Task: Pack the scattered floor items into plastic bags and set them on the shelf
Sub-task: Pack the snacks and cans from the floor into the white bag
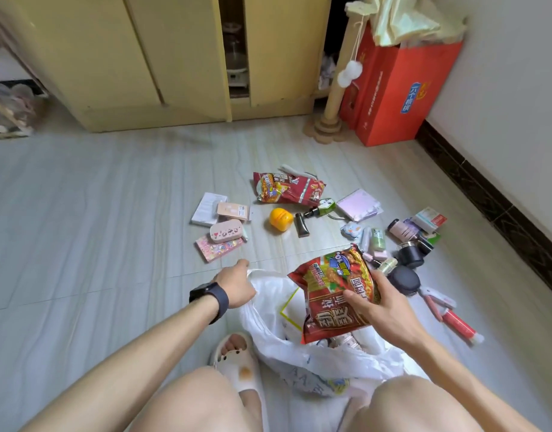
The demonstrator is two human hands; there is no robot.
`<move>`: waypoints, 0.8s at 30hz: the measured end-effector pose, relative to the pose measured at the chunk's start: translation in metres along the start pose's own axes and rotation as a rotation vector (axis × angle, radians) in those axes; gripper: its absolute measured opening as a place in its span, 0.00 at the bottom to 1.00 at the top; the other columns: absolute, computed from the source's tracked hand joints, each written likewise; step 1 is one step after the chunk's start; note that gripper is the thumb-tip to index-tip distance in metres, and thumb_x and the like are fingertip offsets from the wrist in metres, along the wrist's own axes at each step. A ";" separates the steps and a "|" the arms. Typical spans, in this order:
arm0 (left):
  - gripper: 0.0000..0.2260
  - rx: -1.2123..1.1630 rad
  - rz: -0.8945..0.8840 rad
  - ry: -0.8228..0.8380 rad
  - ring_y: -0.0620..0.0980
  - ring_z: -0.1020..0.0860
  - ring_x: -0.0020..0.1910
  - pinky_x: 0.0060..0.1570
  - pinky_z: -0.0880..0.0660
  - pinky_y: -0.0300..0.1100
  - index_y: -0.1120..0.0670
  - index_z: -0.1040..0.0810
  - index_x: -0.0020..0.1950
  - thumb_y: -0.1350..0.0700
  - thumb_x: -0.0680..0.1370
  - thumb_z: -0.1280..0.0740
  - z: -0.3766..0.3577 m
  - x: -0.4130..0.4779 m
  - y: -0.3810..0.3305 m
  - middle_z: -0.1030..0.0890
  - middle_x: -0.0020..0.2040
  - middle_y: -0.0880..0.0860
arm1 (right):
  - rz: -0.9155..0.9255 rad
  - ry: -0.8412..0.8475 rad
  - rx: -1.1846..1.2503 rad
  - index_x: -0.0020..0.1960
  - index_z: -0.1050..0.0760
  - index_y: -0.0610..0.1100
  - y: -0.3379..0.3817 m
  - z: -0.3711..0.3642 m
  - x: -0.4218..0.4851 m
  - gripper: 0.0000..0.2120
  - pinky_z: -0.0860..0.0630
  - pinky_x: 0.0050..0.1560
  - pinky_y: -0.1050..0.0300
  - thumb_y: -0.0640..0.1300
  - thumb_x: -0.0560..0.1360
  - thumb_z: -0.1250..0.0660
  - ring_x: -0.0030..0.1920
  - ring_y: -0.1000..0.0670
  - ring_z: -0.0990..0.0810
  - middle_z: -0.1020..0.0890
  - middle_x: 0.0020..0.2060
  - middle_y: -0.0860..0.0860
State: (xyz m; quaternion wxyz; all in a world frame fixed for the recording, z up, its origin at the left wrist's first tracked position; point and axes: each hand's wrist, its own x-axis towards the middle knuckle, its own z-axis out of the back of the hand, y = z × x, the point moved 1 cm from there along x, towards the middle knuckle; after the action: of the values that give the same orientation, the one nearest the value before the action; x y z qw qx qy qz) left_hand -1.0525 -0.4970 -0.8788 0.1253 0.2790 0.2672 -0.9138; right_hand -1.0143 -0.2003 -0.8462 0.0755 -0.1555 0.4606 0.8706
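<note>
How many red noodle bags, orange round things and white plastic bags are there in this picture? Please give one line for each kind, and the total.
Red noodle bags: 2, the held noodle bag in the right hand and the floor noodle bag
Orange round things: 1, the orange ball
White plastic bags: 1, the white plastic bag, gripped by the left hand
Total: 4

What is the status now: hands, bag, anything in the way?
Left hand grips bag rim. Right hand holds noodle pack above bag mouth. More items lie on floor beyond; nothing blocks the mouth.
</note>
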 end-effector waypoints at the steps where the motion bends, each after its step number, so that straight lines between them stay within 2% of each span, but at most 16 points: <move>1: 0.26 -0.212 0.006 0.025 0.54 0.20 0.54 0.51 0.24 0.42 0.54 0.33 0.72 0.61 0.74 0.34 0.002 -0.001 -0.001 0.17 0.55 0.54 | 0.012 0.015 0.019 0.56 0.29 0.54 0.002 -0.003 0.001 0.17 0.20 0.53 0.45 0.57 0.73 0.27 0.48 0.54 0.17 0.16 0.49 0.58; 3: 0.23 -0.653 -0.015 0.046 0.52 0.19 0.38 0.37 0.24 0.40 0.59 0.27 0.66 0.73 0.73 0.38 0.015 -0.008 -0.008 0.16 0.47 0.54 | 0.043 0.047 0.019 0.57 0.28 0.55 0.009 -0.013 0.004 0.18 0.20 0.51 0.48 0.56 0.72 0.26 0.47 0.55 0.17 0.16 0.49 0.57; 5: 0.24 -0.889 -0.067 0.002 0.51 0.21 0.30 0.28 0.27 0.40 0.60 0.25 0.62 0.79 0.71 0.40 0.035 -0.018 -0.016 0.16 0.50 0.57 | 0.103 0.103 -0.050 0.58 0.29 0.54 0.020 -0.025 0.009 0.19 0.20 0.48 0.53 0.57 0.72 0.26 0.45 0.57 0.17 0.16 0.47 0.57; 8: 0.27 -0.905 -0.145 0.042 0.52 0.22 0.27 0.26 0.28 0.40 0.56 0.23 0.60 0.79 0.70 0.43 0.053 -0.036 -0.027 0.17 0.54 0.57 | 0.267 0.306 -0.411 0.61 0.29 0.54 0.036 -0.050 0.019 0.21 0.23 0.48 0.53 0.59 0.72 0.29 0.48 0.50 0.18 0.16 0.47 0.53; 10: 0.29 -0.785 -0.166 0.135 0.58 0.18 0.34 0.25 0.29 0.39 0.54 0.23 0.62 0.78 0.69 0.44 0.050 -0.048 -0.033 0.18 0.57 0.54 | 0.373 0.437 -0.742 0.62 0.29 0.52 0.043 -0.069 0.023 0.22 0.26 0.44 0.53 0.58 0.72 0.31 0.51 0.44 0.19 0.17 0.49 0.49; 11: 0.30 -0.717 -0.176 0.193 0.59 0.17 0.37 0.25 0.29 0.39 0.54 0.23 0.63 0.78 0.68 0.44 0.046 -0.054 -0.035 0.19 0.59 0.53 | 0.401 0.474 -0.848 0.62 0.29 0.52 0.046 -0.076 0.025 0.22 0.28 0.42 0.53 0.58 0.72 0.31 0.51 0.42 0.20 0.17 0.50 0.47; 12: 0.30 -0.658 -0.181 0.251 0.58 0.16 0.36 0.24 0.30 0.38 0.55 0.24 0.64 0.78 0.68 0.45 0.043 -0.060 -0.037 0.20 0.61 0.53 | 0.411 0.491 -0.891 0.62 0.28 0.52 0.048 -0.080 0.027 0.22 0.29 0.42 0.53 0.58 0.71 0.32 0.52 0.41 0.20 0.17 0.50 0.46; 13: 0.30 -0.609 -0.173 0.298 0.54 0.17 0.31 0.23 0.31 0.37 0.56 0.24 0.65 0.78 0.69 0.45 0.041 -0.065 -0.039 0.22 0.63 0.52 | 0.404 0.493 -0.889 0.63 0.28 0.52 0.049 -0.079 0.029 0.23 0.28 0.42 0.54 0.58 0.71 0.32 0.51 0.41 0.20 0.17 0.50 0.46; 15: 0.30 -0.543 -0.136 0.348 0.49 0.20 0.25 0.22 0.33 0.36 0.55 0.25 0.66 0.76 0.69 0.46 0.043 -0.072 -0.037 0.24 0.65 0.53 | 0.322 0.447 -0.719 0.61 0.26 0.52 0.053 -0.069 0.034 0.23 0.23 0.45 0.53 0.59 0.70 0.30 0.50 0.44 0.18 0.16 0.49 0.47; 18: 0.29 -0.617 -0.072 0.384 0.52 0.20 0.27 0.22 0.33 0.35 0.55 0.25 0.66 0.72 0.68 0.44 0.047 -0.075 -0.029 0.26 0.67 0.63 | 0.212 0.300 -0.404 0.57 0.23 0.56 0.057 -0.047 0.038 0.19 0.21 0.44 0.57 0.57 0.68 0.26 0.45 0.54 0.18 0.15 0.45 0.54; 19: 0.29 -0.655 -0.058 0.398 0.53 0.20 0.28 0.23 0.32 0.36 0.55 0.24 0.65 0.69 0.65 0.42 0.048 -0.075 -0.027 0.26 0.66 0.64 | 0.210 0.286 -0.366 0.57 0.22 0.57 0.057 -0.043 0.038 0.19 0.21 0.44 0.59 0.56 0.68 0.26 0.44 0.55 0.18 0.15 0.45 0.55; 21: 0.31 -0.709 -0.050 0.412 0.54 0.19 0.30 0.24 0.31 0.36 0.54 0.23 0.64 0.67 0.62 0.41 0.051 -0.076 -0.026 0.25 0.65 0.59 | 0.227 0.316 -0.358 0.58 0.22 0.58 0.055 -0.043 0.035 0.20 0.22 0.45 0.60 0.55 0.68 0.25 0.45 0.56 0.18 0.16 0.45 0.55; 24: 0.27 -0.790 -0.071 0.362 0.53 0.20 0.30 0.24 0.30 0.36 0.56 0.22 0.64 0.72 0.68 0.43 0.056 -0.073 -0.033 0.25 0.64 0.56 | 0.280 0.395 -0.414 0.61 0.25 0.59 0.047 -0.056 0.034 0.23 0.25 0.45 0.61 0.55 0.68 0.24 0.45 0.54 0.20 0.16 0.48 0.56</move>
State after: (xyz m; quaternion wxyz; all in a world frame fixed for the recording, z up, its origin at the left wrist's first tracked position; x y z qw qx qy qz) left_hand -1.0301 -0.4952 -0.7835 0.1419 0.3562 0.6232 -0.6816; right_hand -1.0475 -0.2735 -0.8504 -0.1692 -0.2685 0.2961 0.9009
